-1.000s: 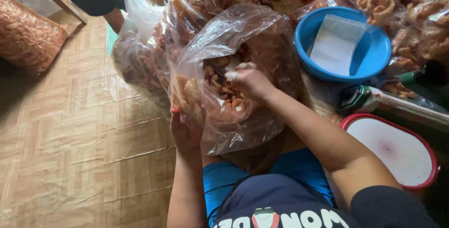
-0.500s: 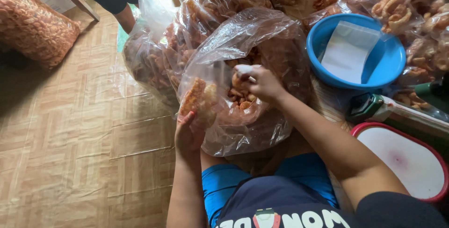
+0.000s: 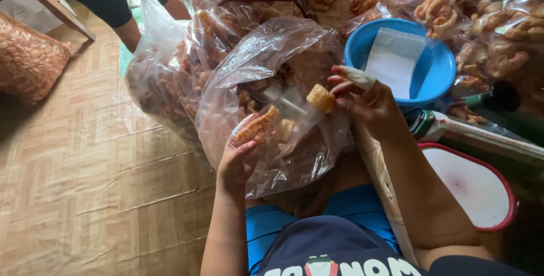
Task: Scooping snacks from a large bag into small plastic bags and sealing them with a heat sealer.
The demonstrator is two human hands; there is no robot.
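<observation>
A large clear plastic bag (image 3: pixel 272 55) full of brown fried crackers stands open in front of me. My left hand (image 3: pixel 237 160) grips a small clear bag (image 3: pixel 266 128) with a few crackers in it, pressed against the big bag's front. My right hand (image 3: pixel 365 103), with a white wrap on one finger, is lifted out of the big bag and pinches a single golden cracker (image 3: pixel 321 98) just above the small bag's mouth.
A blue bowl (image 3: pixel 436 69) with a white bag inside sits to the right. A red-rimmed white lid (image 3: pixel 473 188) lies at lower right. More cracker bags (image 3: pixel 493 21) crowd the back; another bag (image 3: pixel 28 58) lies at far left. A person's legs (image 3: pixel 122 9) stand behind.
My right hand has come up out of the big bag and moved right, now holding one cracker. My left hand has lifted the small bag slightly higher.
</observation>
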